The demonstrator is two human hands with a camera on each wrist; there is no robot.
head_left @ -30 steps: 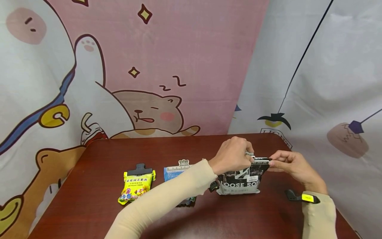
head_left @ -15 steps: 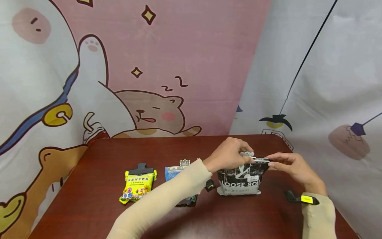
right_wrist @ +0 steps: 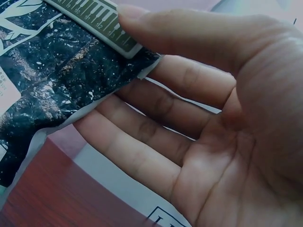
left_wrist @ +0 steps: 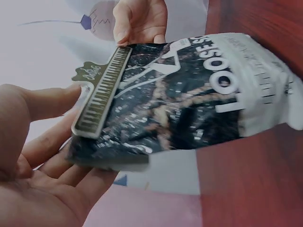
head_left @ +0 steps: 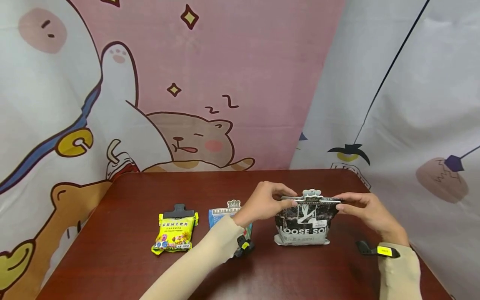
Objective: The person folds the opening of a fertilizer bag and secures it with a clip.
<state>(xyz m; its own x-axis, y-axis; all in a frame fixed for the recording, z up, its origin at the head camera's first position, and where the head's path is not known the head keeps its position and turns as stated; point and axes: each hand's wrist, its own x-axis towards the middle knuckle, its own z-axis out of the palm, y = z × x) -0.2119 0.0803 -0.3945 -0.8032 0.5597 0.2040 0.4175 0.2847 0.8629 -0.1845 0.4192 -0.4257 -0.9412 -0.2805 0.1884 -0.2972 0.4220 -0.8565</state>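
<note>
A black and white soil bag point(head_left: 304, 225) lettered "LOOSE SO…" stands upright on the table at right. Across its top edge sits a wide bag clip point(head_left: 312, 194) with a piano-key pattern and a scalloped handle. My left hand point(head_left: 267, 201) pinches the clip's left end, thumb in front and fingers behind the bag. At the other end, my right hand point(head_left: 365, 208) pinches the clip and the bag's top corner. The right wrist view shows that thumb on the end of the clip point(right_wrist: 106, 23), with the other fingers point(right_wrist: 142, 127) behind the bag.
Left on the table point(head_left: 123, 250) lies a yellow fertilizer packet point(head_left: 175, 233) with a black clip point(head_left: 179, 211). Beside it a blue packet point(head_left: 217, 218) with a similar piano-key clip point(head_left: 233, 205) is partly hidden by my left forearm. A printed curtain point(head_left: 240, 83) hangs behind the table.
My left hand has moved left along the clip, from its handle to its left end, uncovering the handle. The right hand keeps hold of the right end.
</note>
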